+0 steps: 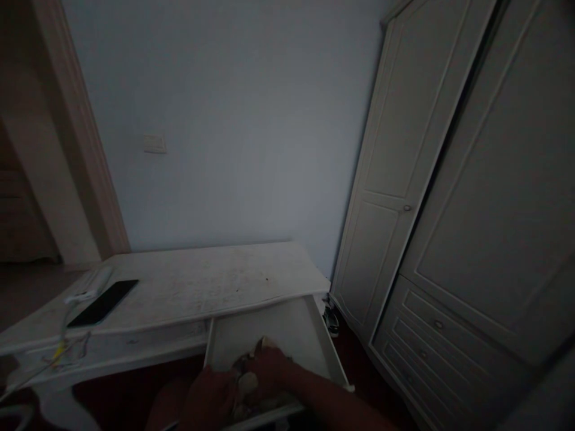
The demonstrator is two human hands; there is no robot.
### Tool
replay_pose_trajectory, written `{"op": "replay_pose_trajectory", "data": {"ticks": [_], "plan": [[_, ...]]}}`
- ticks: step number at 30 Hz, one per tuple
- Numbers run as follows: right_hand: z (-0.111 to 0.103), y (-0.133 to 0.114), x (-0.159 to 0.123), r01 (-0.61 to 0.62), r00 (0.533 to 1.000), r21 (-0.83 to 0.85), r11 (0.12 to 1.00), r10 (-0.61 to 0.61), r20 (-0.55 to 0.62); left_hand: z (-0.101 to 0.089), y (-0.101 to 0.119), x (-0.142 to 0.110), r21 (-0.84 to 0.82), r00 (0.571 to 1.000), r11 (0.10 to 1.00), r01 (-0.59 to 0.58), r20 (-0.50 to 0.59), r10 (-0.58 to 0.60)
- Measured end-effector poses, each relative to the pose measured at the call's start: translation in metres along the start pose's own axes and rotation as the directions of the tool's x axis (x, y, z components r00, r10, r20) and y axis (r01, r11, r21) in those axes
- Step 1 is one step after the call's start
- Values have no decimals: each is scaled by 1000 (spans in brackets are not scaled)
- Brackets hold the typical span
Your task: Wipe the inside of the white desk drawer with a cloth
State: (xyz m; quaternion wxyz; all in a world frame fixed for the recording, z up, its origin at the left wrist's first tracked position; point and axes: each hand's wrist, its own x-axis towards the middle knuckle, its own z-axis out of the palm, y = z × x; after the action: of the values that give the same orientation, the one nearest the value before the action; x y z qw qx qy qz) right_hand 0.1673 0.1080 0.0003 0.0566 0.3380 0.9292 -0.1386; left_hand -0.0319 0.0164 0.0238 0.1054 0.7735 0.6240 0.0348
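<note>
A white desk drawer [287,323] stands pulled out, and both hands are at its front part. My right hand [267,370] reaches in from the right, its fingers curled around pale, crumpled-looking stuff [247,384]. Beside it on the left is my left hand [210,392], closed and touching the same pale stuff. Another light, rounded bit shows just above my right hand. The dim light and the hands hide much of it, so its kind is unclear.
The white desk [206,278] carries a dark phone [104,303] and a white power strip [92,284] with a cable on its left. A wardrobe [381,209] with drawers rises at right. Shoes [331,320] lie on the floor between desk and wardrobe.
</note>
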Motion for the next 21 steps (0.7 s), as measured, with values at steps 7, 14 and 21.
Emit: {"op": "replay_pose_trajectory", "data": {"ticks": [7, 14, 21], "plan": [[12, -41, 71, -3, 1000, -32, 999, 3, 3, 4, 1, 1, 14, 997, 998, 67, -43, -66], [-3, -42, 74, -12, 997, -12, 1000, 11, -82, 11, -3, 1, -2, 995, 1000, 16, -101, -16], [-21, -45, 73, -224, 936, 161, 961, 258, -237, 11, -4, 2, -11, 995, 999, 38, -90, -38]]}}
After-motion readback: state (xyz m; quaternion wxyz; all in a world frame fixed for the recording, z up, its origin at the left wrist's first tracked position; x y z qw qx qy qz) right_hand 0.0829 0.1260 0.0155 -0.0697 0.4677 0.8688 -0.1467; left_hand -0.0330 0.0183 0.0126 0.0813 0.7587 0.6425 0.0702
